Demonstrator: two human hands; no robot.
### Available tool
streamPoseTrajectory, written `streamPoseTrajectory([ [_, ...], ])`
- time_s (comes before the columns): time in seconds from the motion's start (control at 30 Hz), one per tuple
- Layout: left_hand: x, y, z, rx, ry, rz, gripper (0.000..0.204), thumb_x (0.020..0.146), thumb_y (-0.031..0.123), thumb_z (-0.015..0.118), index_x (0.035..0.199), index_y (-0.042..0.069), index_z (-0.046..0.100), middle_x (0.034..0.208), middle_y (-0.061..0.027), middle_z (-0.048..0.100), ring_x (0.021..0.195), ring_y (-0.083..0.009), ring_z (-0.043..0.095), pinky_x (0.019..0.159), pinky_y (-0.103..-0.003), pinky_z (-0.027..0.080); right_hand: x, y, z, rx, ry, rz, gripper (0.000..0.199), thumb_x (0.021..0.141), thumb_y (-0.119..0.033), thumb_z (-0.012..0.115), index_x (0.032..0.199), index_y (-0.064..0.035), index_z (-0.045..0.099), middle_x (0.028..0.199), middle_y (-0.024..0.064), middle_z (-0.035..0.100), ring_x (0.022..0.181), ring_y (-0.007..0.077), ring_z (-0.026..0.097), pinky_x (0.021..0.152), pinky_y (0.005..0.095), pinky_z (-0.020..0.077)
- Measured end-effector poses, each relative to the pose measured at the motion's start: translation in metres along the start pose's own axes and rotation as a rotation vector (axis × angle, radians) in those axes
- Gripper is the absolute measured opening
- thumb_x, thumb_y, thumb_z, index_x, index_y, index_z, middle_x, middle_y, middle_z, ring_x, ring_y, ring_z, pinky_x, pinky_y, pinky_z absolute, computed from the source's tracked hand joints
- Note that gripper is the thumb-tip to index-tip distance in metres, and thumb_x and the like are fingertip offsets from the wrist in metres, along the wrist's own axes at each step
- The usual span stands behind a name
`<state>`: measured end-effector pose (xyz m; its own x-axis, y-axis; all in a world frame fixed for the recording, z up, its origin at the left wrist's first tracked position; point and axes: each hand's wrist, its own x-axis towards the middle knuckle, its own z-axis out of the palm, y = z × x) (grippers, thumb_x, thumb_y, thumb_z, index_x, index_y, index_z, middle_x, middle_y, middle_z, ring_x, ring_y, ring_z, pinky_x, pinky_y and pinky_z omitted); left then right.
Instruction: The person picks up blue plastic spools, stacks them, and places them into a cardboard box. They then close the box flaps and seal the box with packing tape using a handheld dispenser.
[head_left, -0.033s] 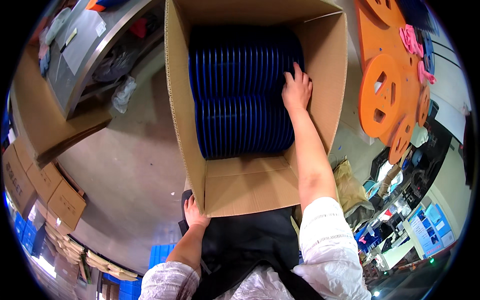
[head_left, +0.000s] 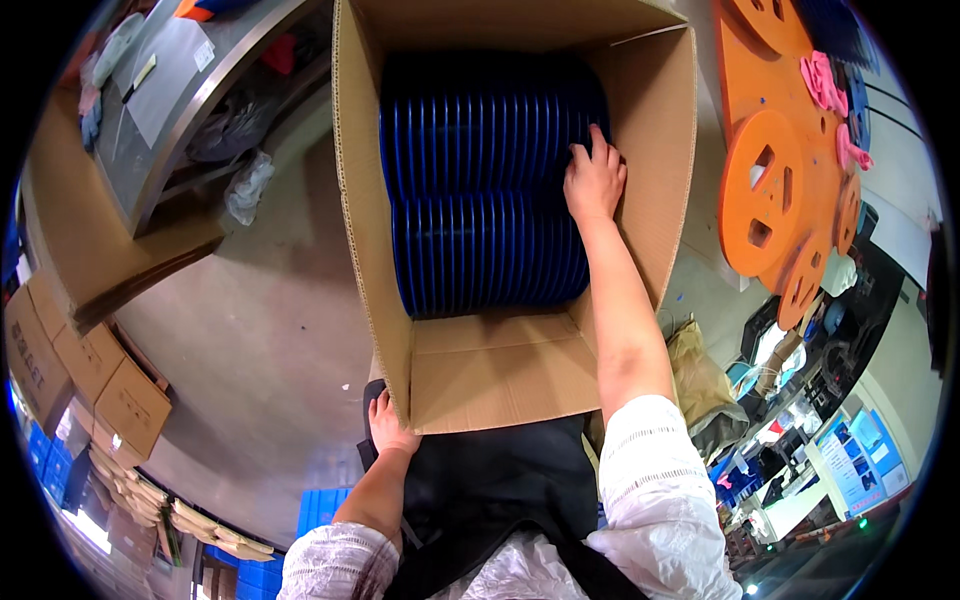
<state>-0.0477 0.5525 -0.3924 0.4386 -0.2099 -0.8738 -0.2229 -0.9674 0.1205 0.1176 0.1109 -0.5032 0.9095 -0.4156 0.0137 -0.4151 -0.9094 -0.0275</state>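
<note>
A tall open cardboard box (head_left: pixel 500 365) stands right in front of me. Two rows of thin dark blue discs (head_left: pixel 465 250) are packed on edge inside it. My right hand (head_left: pixel 594 185) reaches into the box at the right end of the far row. Its fingers are apart and touch the last discs there; no disc is seen lifted. Outside the box, my left hand (head_left: pixel 391 425) lies against the near left corner with its fingers stretched out. Black cloth (head_left: pixel 500 470) covers my lap below the box.
A metal table (head_left: pixel 180 110) with a knife (head_left: pixel 140 77) stands at the far left. Closed cartons (head_left: pixel 110 390) are stacked at the left. Large orange discs with cut-outs (head_left: pixel 762 190) and pink gloves (head_left: pixel 822 80) lie to the right. A tan sack (head_left: pixel 697 370) sits beside the box.
</note>
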Motion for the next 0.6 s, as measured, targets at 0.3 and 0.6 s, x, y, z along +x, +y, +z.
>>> streamPoseTrajectory([
  [0.3,0.0,0.001,-0.001,-0.018,-0.041,-0.033,0.047,0.084,0.037,0.053,0.126,0.018,0.055,0.13,-0.0037,0.053,0.129,-0.0231,0.039,0.109,-0.045,0.027,0.007,-0.012,0.007,-0.048,0.009,-0.123,0.028,0.076,-0.008,0.067,0.101,-0.0165,0.062,0.143,0.0048,0.039,0.133,0.0266,0.034,0.098,0.045,0.0346],
  [0.6,0.0,-0.002,0.0,-0.023,-0.025,-0.018,0.047,0.085,0.036,0.051,0.127,0.017,0.054,0.128,-0.0048,0.054,0.129,-0.0243,0.039,0.109,-0.046,0.027,0.011,-0.026,0.002,0.1,-0.028,-0.069,0.025,0.073,-0.007,0.066,0.097,-0.0124,0.061,0.143,0.0059,0.039,0.136,0.026,0.031,0.102,0.0479,0.0305],
])
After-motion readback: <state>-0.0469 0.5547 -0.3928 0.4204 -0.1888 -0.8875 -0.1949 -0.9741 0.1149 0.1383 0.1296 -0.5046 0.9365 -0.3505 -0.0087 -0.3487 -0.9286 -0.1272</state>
